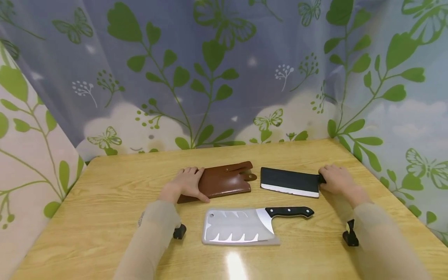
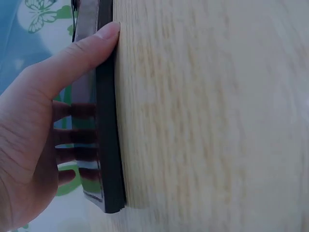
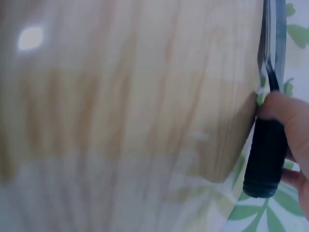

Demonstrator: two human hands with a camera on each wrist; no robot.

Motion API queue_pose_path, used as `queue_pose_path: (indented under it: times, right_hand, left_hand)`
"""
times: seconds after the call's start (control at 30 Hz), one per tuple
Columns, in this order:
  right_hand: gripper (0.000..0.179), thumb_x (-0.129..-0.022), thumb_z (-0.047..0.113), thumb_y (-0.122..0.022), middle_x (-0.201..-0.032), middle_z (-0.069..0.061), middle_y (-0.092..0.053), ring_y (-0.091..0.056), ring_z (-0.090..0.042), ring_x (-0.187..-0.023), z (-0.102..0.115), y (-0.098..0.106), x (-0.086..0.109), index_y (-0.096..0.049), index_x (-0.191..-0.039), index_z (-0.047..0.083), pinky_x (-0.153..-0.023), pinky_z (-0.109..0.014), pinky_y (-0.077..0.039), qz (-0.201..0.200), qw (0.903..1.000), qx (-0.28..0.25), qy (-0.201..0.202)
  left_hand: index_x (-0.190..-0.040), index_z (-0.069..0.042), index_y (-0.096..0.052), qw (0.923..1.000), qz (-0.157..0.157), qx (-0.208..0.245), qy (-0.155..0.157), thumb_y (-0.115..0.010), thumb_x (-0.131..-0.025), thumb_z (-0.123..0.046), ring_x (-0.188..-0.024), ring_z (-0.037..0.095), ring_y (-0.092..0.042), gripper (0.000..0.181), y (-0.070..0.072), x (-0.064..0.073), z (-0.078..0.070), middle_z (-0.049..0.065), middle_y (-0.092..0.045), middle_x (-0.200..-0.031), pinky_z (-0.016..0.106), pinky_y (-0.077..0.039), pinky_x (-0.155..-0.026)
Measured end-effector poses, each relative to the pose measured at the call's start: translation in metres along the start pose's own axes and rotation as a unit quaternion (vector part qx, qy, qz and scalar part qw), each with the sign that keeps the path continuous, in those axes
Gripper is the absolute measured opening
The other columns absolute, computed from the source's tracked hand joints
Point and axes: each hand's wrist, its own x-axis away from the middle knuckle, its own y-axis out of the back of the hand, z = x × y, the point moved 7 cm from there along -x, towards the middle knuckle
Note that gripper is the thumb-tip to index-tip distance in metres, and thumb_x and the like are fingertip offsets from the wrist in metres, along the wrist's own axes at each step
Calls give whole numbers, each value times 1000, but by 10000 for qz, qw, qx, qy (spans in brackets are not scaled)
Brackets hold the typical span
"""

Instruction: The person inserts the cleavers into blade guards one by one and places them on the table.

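A brown leather knife sheath with a snap strap lies toward the back of the table. My left hand holds its left end, thumb along the near edge and fingers over its top. To the right, a dark cleaver with a bright cutting edge lies with its blade pointing left. My right hand grips its black handle, thumb on top; part of that handle is hidden in the head view. In front lies a second cleaver, its blade in a translucent cover, its black riveted handle pointing right.
All of this is on a light wooden table. Behind and beside it hangs a cloth printed with green leaves and butterflies. Dark wrist devices are worn at both sleeves.
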Motion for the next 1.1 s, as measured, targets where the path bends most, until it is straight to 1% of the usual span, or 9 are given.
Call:
queue_pose_path:
  times: [0.13,0.27,0.4,0.53,0.63,0.73,0.87,0.97,1.1]
  right_hand:
    - [32,-77,20,-72,-86,-10,-57,-54,-25,-74,-7,-2,10,-61,-99,-1,-66,-44,-46,99,9989,-449,44]
    - [33,-78,22,-69,-88,-8,-57,-51,-19,-70,-11,1,24,-62,-103,1,-61,-39,-44,-75,9970,-761,67]
    - [35,-77,21,-68,-91,-9,-59,-53,-18,-70,-8,10,33,-62,-105,1,-57,-35,-42,-479,9940,-980,57]
    - [33,-75,17,-69,-92,-12,-63,-58,-23,-75,-4,24,35,-63,-103,0,-60,-39,-45,-870,9895,-1153,31]
    - [32,-76,14,-68,-92,-14,-64,-59,-26,-77,0,33,33,-63,-103,-2,-64,-43,-47,-1042,9875,-1185,65]
    - [34,-76,15,-69,-94,-15,-64,-60,-28,-79,6,40,30,-63,-105,-1,-65,-45,-47,-1126,9871,-1137,72]
    - [36,-74,19,-70,-95,-13,-64,-60,-27,-80,15,44,28,-63,-105,1,-61,-42,-47,-1167,9889,-921,79]
    - [36,-74,20,-70,-94,-12,-64,-60,-25,-77,21,44,27,-64,-105,2,-57,-39,-46,-1228,9890,-819,136]
    - [34,-73,18,-71,-93,-12,-64,-59,-24,-74,27,47,28,-64,-102,1,-57,-39,-46,-1474,9844,-916,282]
  left_hand:
    - [-149,-5,-21,9999,-21,97,47,-70,-64,-67,-135,41,-25,117,0,2,0,22,-27,-147,56,-24,-107]
    - [-148,-5,-22,9998,-184,123,7,-69,-63,-69,-133,41,-28,117,-2,6,3,22,-30,-145,57,-27,-105]
    - [-148,-3,-24,9984,-550,49,-139,-70,-61,-69,-130,40,-33,119,1,10,8,22,-33,-142,57,-28,-103]
    - [-146,-2,-26,9943,-997,39,-379,-72,-59,-67,-126,41,-36,118,14,14,6,23,-36,-138,56,-29,-103]
    - [-147,-3,-26,9917,-1179,79,-509,-73,-59,-66,-126,42,-36,118,23,18,3,23,-36,-138,55,-29,-103]
    - [-148,-5,-24,9904,-1252,63,-576,-72,-60,-67,-127,42,-34,118,29,24,1,22,-34,-141,54,-29,-104]
    - [-147,-6,-25,9890,-1333,-17,-642,-72,-60,-68,-127,41,-35,117,33,32,-2,20,-34,-141,54,-31,-103]
    - [-147,-5,-26,9875,-1411,-30,-697,-72,-59,-67,-127,40,-36,117,35,37,-3,20,-35,-141,54,-32,-102]
    - [-146,-5,-27,9856,-1481,-159,-805,-72,-60,-67,-127,39,-35,116,37,41,-4,21,-36,-140,54,-31,-103]
